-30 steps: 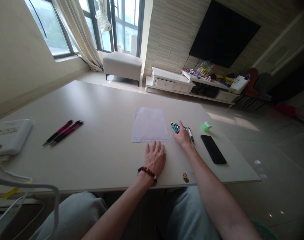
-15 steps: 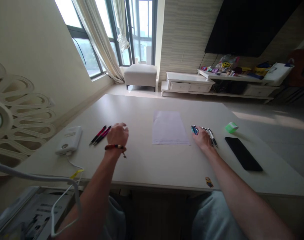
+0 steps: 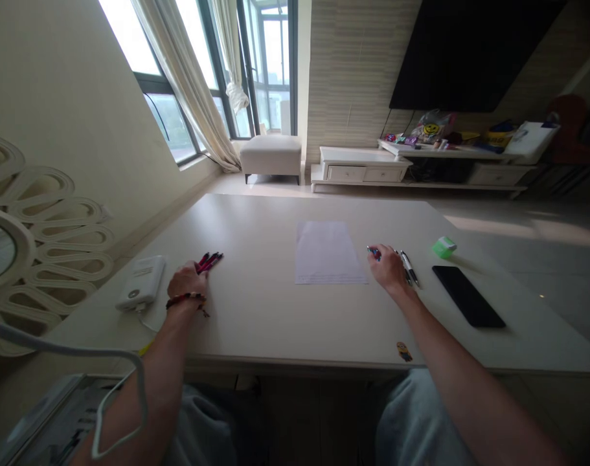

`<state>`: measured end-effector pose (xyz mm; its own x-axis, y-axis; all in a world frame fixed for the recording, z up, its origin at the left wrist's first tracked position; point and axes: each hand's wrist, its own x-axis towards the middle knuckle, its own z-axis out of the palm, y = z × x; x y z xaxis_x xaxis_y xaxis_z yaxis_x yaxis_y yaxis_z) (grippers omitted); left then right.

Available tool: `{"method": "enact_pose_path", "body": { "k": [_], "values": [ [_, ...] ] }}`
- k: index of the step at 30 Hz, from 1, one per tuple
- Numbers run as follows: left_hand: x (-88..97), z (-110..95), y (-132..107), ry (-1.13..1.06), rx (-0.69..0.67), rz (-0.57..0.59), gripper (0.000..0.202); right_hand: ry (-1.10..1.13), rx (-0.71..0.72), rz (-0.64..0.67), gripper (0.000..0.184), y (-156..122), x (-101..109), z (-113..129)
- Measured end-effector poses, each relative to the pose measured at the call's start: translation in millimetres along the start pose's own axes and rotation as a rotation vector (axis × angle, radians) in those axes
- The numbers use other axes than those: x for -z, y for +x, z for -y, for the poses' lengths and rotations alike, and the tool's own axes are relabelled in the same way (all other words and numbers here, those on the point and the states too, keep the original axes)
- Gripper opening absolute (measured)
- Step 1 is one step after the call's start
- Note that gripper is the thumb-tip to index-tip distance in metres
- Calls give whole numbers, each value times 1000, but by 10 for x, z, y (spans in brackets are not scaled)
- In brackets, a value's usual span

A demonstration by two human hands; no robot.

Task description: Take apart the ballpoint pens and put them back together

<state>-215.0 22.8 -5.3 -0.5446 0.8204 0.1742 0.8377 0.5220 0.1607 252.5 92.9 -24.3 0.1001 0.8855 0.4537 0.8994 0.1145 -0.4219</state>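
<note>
On the table's left side my left hand (image 3: 186,283), with a beaded bracelet at the wrist, is closed around the near ends of red and pink pens (image 3: 210,262). Their dark far ends stick out bunched together. Right of the paper, my right hand (image 3: 388,265) has its fingers closed on bluish pens (image 3: 374,253), and only their ends show. Beside that hand lie white-and-black pens (image 3: 410,268), partly covered by it. Between my hands rests a white sheet of paper (image 3: 328,252), flat on the tabletop.
A white power adapter (image 3: 142,283) with a cable lies left of my left hand. To the right are a black phone (image 3: 468,296) and a small green-and-white box (image 3: 443,246). A cartoon sticker (image 3: 404,351) is near the table's front edge.
My left hand has moved left onto the red and pink pens, which are now bunched and shifted right. My right hand stays near the same spot, its pens slightly lifted or turned.
</note>
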Motion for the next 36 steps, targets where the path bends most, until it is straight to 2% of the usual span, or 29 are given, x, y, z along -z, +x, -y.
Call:
{"method": "enact_pose_path", "body": {
  "k": [7, 10, 11, 13, 14, 16, 18, 19, 20, 23, 27, 32, 34, 36],
  "values": [
    [-33, -116, -1, -1, 10, 27, 31, 131, 47, -17, 25, -84, 84, 236],
    [38, -229, -11, -74, 9, -6, 28, 211, 35, 3, 24, -149, 115, 377],
    [77, -303, -31, -160, 12, 4, 25, 255, 23, 28, 24, -180, 127, 443],
    [166, -516, -123, -405, 22, 79, 21, 381, -9, 135, 27, -254, 152, 608],
    [209, -650, -204, -625, 33, 174, 20, 470, -29, 223, 31, -296, 162, 705],
    [281, -944, -434, -823, -17, 314, 22, 684, -85, 445, 44, -383, 181, 908],
    [331, -1229, -716, -1288, -73, 609, 24, 927, -170, 658, 56, -458, 203, 1092],
    [349, -1354, -854, -1426, -110, 734, 28, 1028, -210, 743, 59, -489, 217, 1164],
    [363, -1463, -979, -1509, -151, 804, 30, 1116, -241, 806, 60, -514, 235, 1219],
    [388, -1685, -1223, -1547, -256, 880, 30, 1319, -313, 909, 52, -555, 302, 1276],
    [402, -1791, -1292, -1548, -286, 893, 27, 1521, -405, 996, 43, -560, 378, 1221],
    [407, -1816, -1255, -1823, -174, 996, 28, 1668, -497, 1196, 37, -573, 430, 1180],
    [404, -1823, -1240, -1943, -124, 1015, 22, 1713, -513, 1282, 33, -584, 449, 1183],
    [402, -1828, -1230, -2017, -95, 1014, 16, 1745, -510, 1314, 30, -599, 463, 1197]
  ]
}}
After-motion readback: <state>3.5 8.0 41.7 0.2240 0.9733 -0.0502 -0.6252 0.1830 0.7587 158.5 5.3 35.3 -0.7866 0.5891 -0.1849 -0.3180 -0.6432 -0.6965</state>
